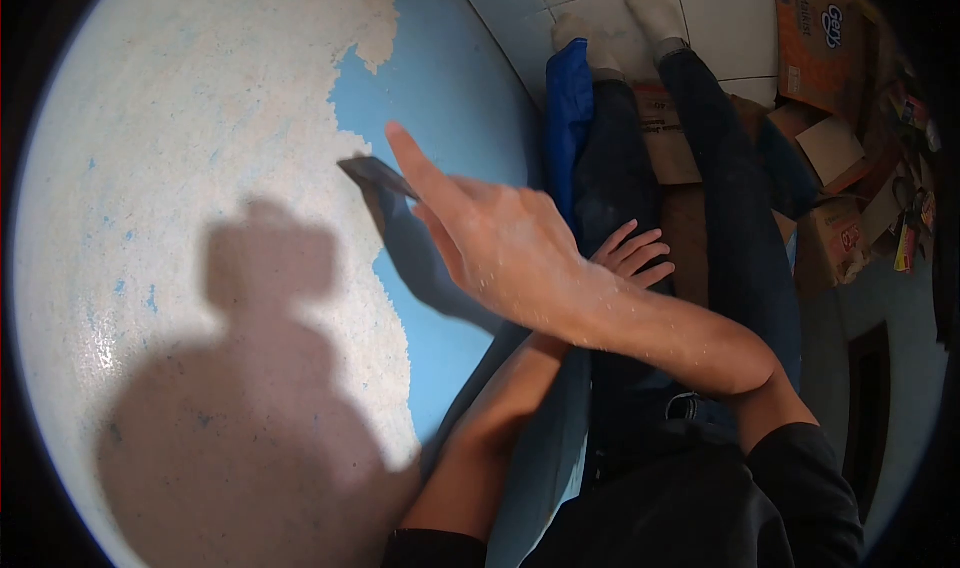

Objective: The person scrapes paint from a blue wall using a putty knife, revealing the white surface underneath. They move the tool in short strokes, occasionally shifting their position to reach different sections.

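Observation:
My right hand (500,243) reaches across my body and grips a dark flat scraper (372,171), its index finger stretched along the tool. The blade's tip is at or close to the wall, near the ragged edge between the bare whitish surface (200,118) and the blue paint (440,98). I cannot tell whether the blade touches. The handle is hidden in the hand. Beneath my right forearm, my left hand (635,256) lies on my thigh with its fingers spread and nothing in them.
My outstretched legs (735,178) lie over flattened cardboard (670,133), beside a blue item (568,108) along the wall. An orange carton (820,43), opened boxes (825,153) and scissors (908,203) are at the right. White tiles (725,28) lie beyond my feet.

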`<state>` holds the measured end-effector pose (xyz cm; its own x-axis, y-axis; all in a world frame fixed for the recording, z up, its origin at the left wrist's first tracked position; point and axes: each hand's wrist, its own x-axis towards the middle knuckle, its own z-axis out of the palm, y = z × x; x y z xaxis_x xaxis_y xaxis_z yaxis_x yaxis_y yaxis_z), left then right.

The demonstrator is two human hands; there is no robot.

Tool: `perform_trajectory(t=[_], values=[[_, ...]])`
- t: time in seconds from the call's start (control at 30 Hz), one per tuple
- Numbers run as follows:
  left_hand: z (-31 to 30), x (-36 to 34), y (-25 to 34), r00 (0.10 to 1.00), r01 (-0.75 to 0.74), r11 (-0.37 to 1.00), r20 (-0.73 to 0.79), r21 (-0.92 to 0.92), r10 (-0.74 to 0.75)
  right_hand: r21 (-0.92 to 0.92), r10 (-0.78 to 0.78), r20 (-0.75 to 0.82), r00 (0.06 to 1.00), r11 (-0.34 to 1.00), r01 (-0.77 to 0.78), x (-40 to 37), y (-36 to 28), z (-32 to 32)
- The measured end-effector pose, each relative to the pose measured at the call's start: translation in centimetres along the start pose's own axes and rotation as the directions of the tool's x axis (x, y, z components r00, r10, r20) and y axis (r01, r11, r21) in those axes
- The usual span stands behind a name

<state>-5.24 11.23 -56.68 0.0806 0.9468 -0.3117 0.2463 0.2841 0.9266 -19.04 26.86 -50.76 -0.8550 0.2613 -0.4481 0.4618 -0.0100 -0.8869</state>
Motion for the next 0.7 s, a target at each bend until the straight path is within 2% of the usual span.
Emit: perform_trajectory(t=[0.1,0.2,0.37,0.47,0.53,0.7], values=[[-1.5,0.7,0.7,0.999,-0.026,0.990,0.024,0.136,0.023,-0.016,0.003,-0.025,1.000,1.000,-0.003,0.9,0.6,0.1],[-0.9,0.5,0.5,1.000,0.003,0.998,0.020,0.064,-0.004,0.028,-0.007,-0.023,1.000,1.000,0.007,0.5,0.4,-0.3],[-1.1,0.4,1.1,1.000,0.010,0.998,0.003,0.055,-0.011,-0.009,-0.009,-0.033,0.999,1.000,0.008,1.5,1.0,0.2],[-0.4,0.3,0.4,1.000,-0.014,0.997,0.007,0.076,0.013,0.035,0.019,0.026,0.999,0.999,-0.020,0.8,0.4,-0.8],[-0.4,0.3,0.3,1.000,-0.004,0.999,0.011,0.036,0.004,0.017,-0.017,-0.017,1.000,1.000,0.017,0.4,0.3,-0.2],[-0.9,0.7,0.3,1.000,-0.023,0.997,-0.015,0.073,0.024,-0.024,-0.028,-0.037,0.999,0.999,0.027,1.8,0.8,-0.1]])
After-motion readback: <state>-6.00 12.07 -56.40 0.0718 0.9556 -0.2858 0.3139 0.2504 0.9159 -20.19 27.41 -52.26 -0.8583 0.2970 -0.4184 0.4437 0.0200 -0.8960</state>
